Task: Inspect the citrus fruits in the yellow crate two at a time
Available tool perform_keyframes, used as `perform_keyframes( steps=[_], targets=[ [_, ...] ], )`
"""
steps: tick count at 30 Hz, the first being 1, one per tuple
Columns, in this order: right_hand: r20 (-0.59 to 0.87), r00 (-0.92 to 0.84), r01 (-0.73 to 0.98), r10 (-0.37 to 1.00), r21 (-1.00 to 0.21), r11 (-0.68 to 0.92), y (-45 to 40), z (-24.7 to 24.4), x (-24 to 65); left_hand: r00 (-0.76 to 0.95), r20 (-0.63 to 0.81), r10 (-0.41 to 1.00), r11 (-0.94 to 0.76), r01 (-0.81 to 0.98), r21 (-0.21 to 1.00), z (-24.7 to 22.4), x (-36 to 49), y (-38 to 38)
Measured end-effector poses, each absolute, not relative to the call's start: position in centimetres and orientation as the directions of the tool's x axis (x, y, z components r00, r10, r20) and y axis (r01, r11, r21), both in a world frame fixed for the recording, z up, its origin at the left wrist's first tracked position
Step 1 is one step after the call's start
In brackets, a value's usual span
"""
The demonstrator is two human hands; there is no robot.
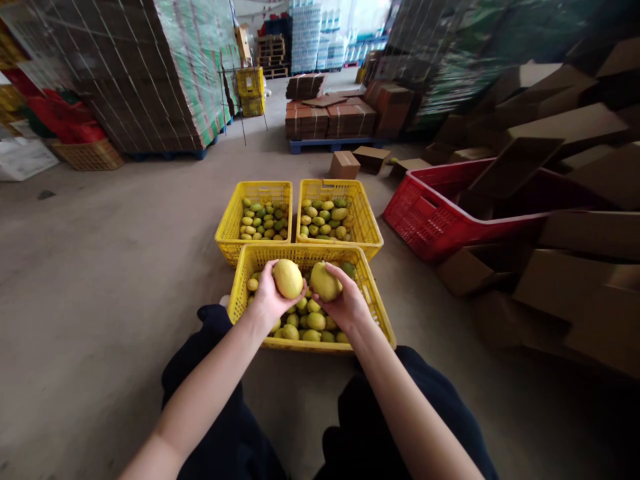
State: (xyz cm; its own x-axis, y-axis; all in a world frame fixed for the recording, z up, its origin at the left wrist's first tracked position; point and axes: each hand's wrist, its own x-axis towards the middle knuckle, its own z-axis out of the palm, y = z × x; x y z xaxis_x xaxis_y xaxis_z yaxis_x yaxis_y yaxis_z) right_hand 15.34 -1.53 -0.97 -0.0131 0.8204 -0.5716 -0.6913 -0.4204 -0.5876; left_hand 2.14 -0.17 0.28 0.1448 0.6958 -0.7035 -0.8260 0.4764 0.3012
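My left hand (271, 293) is closed round a pale yellow lemon (288, 279), fingers beneath it. In my right hand (349, 299) is another lemon (325, 283), a little greener, with the thumb over its top. Both fruits are held up side by side, slightly apart, above the near yellow crate (380, 319). Inside that crate lie many yellow and green-yellow lemons (316, 321), partly hidden by my hands and wrists.
Beyond stand two more yellow crates, left (229, 223) and right (371, 223), holding yellow and green fruit. A red crate (425, 220) with cardboard boxes (565, 293) heaped around it is at the right. Farther back are flattened cartons (350, 120) on a blue pallet (320, 145) and wrapped stacks (195, 73).
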Motion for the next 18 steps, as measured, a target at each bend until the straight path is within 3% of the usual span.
perform_keyframes(
  steps=[5,10,13,18],
  targets=[
    [-0.583,-0.088,-0.666,0.808,-0.569,-0.483,-1.5,-1.4,15.5,0.128,-0.741,0.659,0.438,-0.867,0.239,0.7,2.3,-0.1],
    [-0.634,-0.079,-0.717,0.769,-0.500,-0.486,-1.0,-2.2,15.8,0.023,-0.749,0.662,0.412,-0.846,0.339,0.6,2.2,0.0],
    [-0.641,-0.026,-0.757,0.767,-0.489,-0.434,-0.9,-2.3,15.9,0.003,-0.716,0.698,0.361,-0.865,0.348,0.6,1.9,-0.1],
    [-0.575,-0.105,-0.735,0.811,-0.504,-0.453,-1.3,-1.7,15.5,0.023,-0.682,0.731,0.342,-0.877,0.337,0.9,1.8,-0.2]
  ],
)
